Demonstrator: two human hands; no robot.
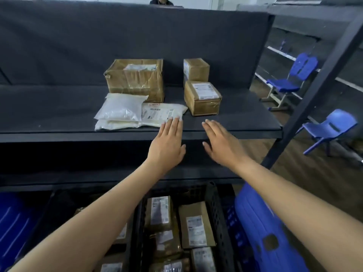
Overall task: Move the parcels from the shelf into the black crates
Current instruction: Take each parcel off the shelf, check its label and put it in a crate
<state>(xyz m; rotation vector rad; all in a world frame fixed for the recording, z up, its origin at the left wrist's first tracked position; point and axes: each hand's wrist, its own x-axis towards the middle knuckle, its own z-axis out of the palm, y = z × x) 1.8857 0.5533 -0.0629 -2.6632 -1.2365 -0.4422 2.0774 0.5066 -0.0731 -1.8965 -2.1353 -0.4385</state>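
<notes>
On the dark shelf [235, 122] lie white plastic mailer bags [121, 110], one with a printed label [161, 114], a large taped cardboard box [137, 79] and two small cardboard boxes [202, 97] [196, 69]. My left hand [167, 146] stretches forward with straight fingers, its fingertips at the near edge of the labelled bag. My right hand [222, 144] is flat and empty over the shelf's front edge, apart from the small box. Below, a black crate [216, 213] holds several brown labelled parcels [194, 224].
A second black crate [59, 209] sits to the left below the shelf. Blue plastic crates [261, 232] stand on the right and far left. Blue chairs [290, 81] stand beyond the shelf's metal post [318, 83]. A person stands behind the shelf's back panel.
</notes>
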